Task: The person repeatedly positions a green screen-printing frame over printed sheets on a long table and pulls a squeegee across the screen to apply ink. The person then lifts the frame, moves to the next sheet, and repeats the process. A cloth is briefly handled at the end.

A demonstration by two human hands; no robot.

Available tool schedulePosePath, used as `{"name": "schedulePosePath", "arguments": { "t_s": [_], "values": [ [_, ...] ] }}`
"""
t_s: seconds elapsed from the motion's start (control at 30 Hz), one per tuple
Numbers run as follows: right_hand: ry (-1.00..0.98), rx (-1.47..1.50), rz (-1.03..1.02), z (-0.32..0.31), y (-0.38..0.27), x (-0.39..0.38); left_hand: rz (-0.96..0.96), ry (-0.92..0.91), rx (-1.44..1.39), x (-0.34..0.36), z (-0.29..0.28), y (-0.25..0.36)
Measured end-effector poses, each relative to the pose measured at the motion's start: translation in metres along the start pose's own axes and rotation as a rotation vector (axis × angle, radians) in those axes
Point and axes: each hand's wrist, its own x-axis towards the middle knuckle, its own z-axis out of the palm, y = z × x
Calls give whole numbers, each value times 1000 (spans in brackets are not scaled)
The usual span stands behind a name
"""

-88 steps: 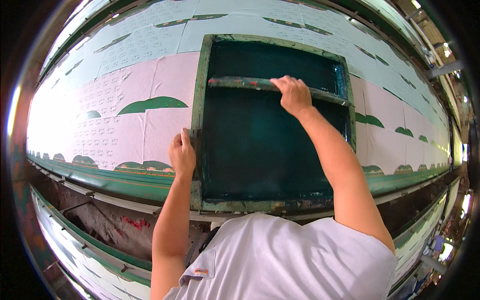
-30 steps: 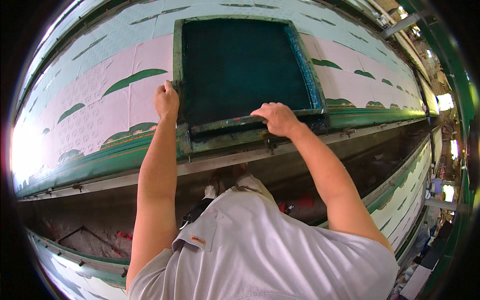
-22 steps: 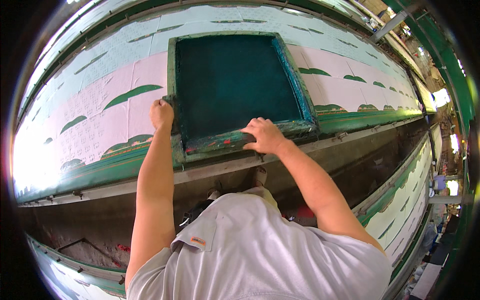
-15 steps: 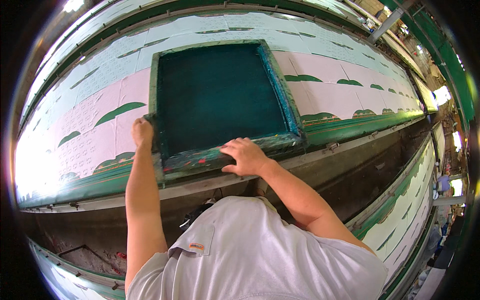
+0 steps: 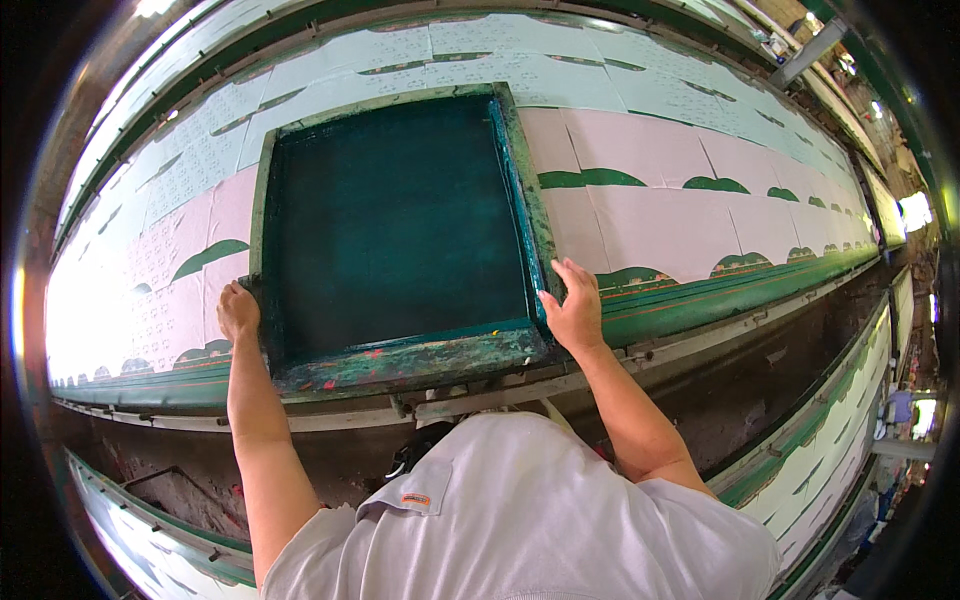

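A square printing screen [image 5: 390, 220] with dark teal ink and a worn green frame lies on a long board covered with pink [image 5: 640, 230] and pale mint [image 5: 520, 80] panels printed with green shapes. A paint-spattered bar [image 5: 425, 352] lies along its near edge. My left hand [image 5: 238, 308] is closed on a dark fitting at the frame's left side, its grip partly hidden. My right hand [image 5: 572, 310] is at the frame's lower right side, fingers apart, touching or very near the edge.
A metal rail [image 5: 660, 352] runs along the board's near edge, above a dark aisle [image 5: 770, 360]. Another covered board [image 5: 820, 440] lies behind me at lower right. A grey beam [image 5: 808, 50] and cluttered background show at the right rim.
The screen has shifted left along the board with my left hand on it. My right hand has left the bar, now at the near edge, and moved to the frame's right side.
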Motion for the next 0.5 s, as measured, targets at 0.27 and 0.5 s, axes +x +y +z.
{"name": "schedulePosePath", "arguments": {
  "t_s": [0.27,0.5],
  "values": [
    [-152,76,232,14,7,21,-16,-15,-117,17,15,-19],
    [-136,-71,212,22,-2,28,-48,-124,-393,33,33,-48]
  ]
}}
